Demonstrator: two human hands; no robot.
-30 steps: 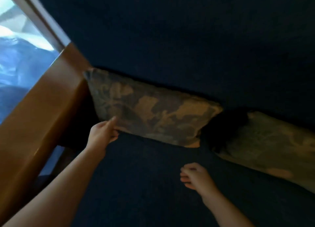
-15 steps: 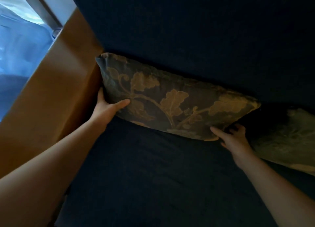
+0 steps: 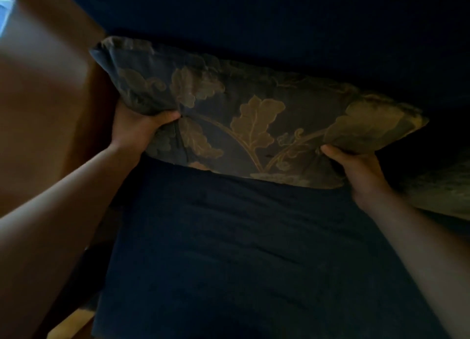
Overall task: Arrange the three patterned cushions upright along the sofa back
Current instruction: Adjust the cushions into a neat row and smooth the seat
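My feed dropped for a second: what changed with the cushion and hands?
Both hands closed on the leaf-patterned cushion: the left hand pinches its left end, the right hand its lower right corner. The second cushion stays at right.

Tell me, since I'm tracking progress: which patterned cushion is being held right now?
The leaf-patterned cushion by the wooden armrest: left hand and right hand grip its lower corners. The other cushion, at the right edge, lies untouched.
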